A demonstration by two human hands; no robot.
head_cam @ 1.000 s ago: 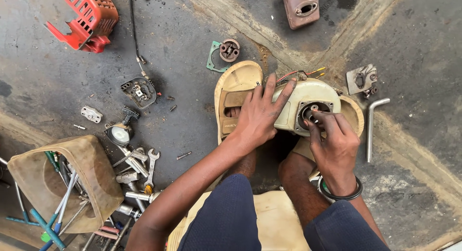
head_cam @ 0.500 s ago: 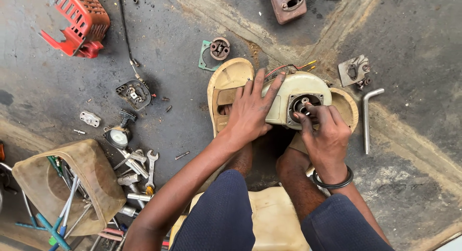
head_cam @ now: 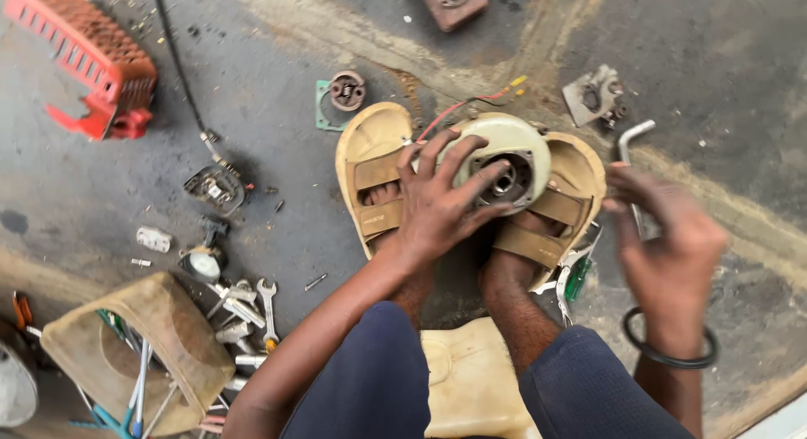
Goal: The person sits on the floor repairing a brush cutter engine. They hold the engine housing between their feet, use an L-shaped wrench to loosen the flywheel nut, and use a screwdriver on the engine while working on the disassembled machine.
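Your left hand (head_cam: 441,208) lies spread over the round cream-coloured motor housing (head_cam: 504,157), fingers fanned wide across its left side and rim, pressing it rather than closing around it. The housing sits near the middle of the view, propped between your two feet in tan sandals (head_cam: 374,174), its dark round opening with a metal hub facing up. Thin red and yellow wires (head_cam: 483,98) trail out from it toward 12 o'clock.

Your right hand (head_cam: 664,229) hangs in the air at 3 o'clock of the housing, well apart from it, open with loose fingers, holding nothing and blurred. One black bangle (head_cam: 670,342) circles that wrist.

At 1 o'clock of the housing lies one small grey metal part (head_cam: 595,94), and just beside your right hand one bent metal tube (head_cam: 630,140). At 5 o'clock, by your right foot, a green-handled tool (head_cam: 578,279) lies with some metal pieces.

At 10 o'clock sits one round part on a green gasket (head_cam: 340,94). Farther out at 9 o'clock a small engine part (head_cam: 217,188) rests at the end of a black cable (head_cam: 176,56). One red plastic cover (head_cam: 88,60) lies at the top left corner. At 7 o'clock, several wrenches (head_cam: 252,300) lie loose beside one tan open tool bag (head_cam: 143,351). One brown box-like part (head_cam: 454,2) sits at 12 o'clock, at the top edge.
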